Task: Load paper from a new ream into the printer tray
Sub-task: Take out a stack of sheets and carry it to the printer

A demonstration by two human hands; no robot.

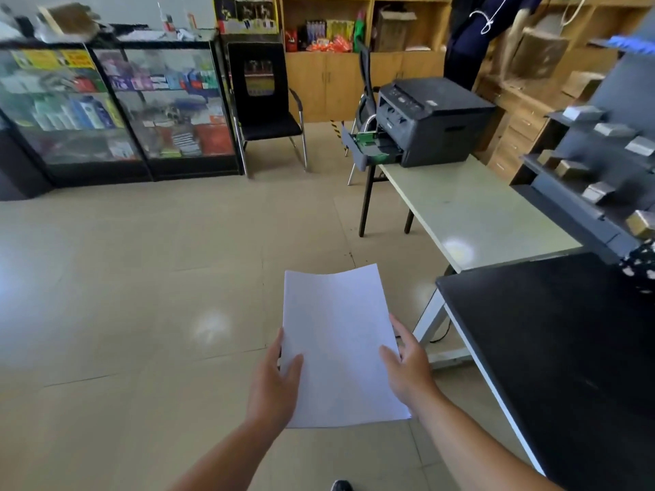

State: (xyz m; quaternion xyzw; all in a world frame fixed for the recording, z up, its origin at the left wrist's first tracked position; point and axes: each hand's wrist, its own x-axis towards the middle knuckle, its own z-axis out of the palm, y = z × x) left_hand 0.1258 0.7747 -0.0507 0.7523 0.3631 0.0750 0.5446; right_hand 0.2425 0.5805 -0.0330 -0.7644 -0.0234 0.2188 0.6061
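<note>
- The sheaf of paper (340,345) could have sagged or fanned out on the walk, since it was gripped only along its edges.
- It was white, slightly bowed, held over the floor, well apart from the printer (434,120) and its open tray (368,147).
- The left hand (276,380) and right hand (407,366) each pinched a long edge, thumbs on top.

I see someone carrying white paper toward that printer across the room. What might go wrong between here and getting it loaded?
1. The paper stack is held only by its side edges between the left hand and right hand; its far edge already curves, so sheets might slip or fan out.
2. The printer tray juts out past the table's corner, so a bump on approach could knock it.
</note>
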